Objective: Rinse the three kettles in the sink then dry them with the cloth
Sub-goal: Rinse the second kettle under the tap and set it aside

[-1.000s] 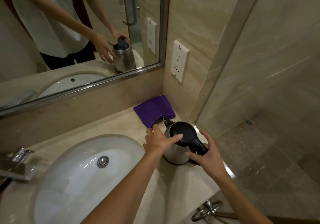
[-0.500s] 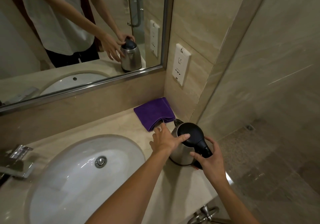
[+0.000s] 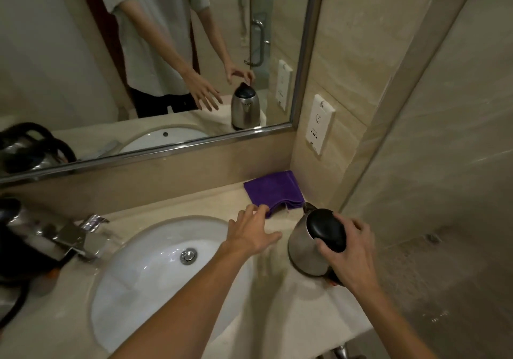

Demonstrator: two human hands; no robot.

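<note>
1. The right hand (image 3: 352, 250) grips the kettle (image 3: 301, 247) from above. Its fingers curl over the far-right edge of the black lid (image 3: 327, 229), and the thumb presses the lid's near edge. The wrist bends down from a forearm that enters at the bottom right, and the hand covers the handle.
2. The kettle is polished steel. It stands on the counter (image 3: 291, 311) to the right of the sink (image 3: 155, 275), close to the counter's right edge, with its spout pointing toward the corner of the wall.
3. The left hand (image 3: 251, 232) holds nothing. Its palm faces down and its fingers are straight and spread, hovering low over the counter between the sink and the kettle, apart from the kettle.
4. The left fingertips reach the near corner of the folded purple cloth (image 3: 270, 192). I cannot tell whether they touch it. The forearm crosses the basin's right rim diagonally.
5. The cloth lies flat in the back corner of the counter, just behind the kettle's spout.
6. The sink is a white oval with a chrome drain (image 3: 188, 256), and a chrome faucet (image 3: 69, 238) stands at its left.
7. A second kettle (image 3: 25, 261) sits dark and blurred behind the faucet at the left edge.
8. The mirror (image 3: 69, 53) above reflects both hands and the gripped kettle. A white wall socket (image 3: 319, 124) is mounted to the mirror's right.
</note>
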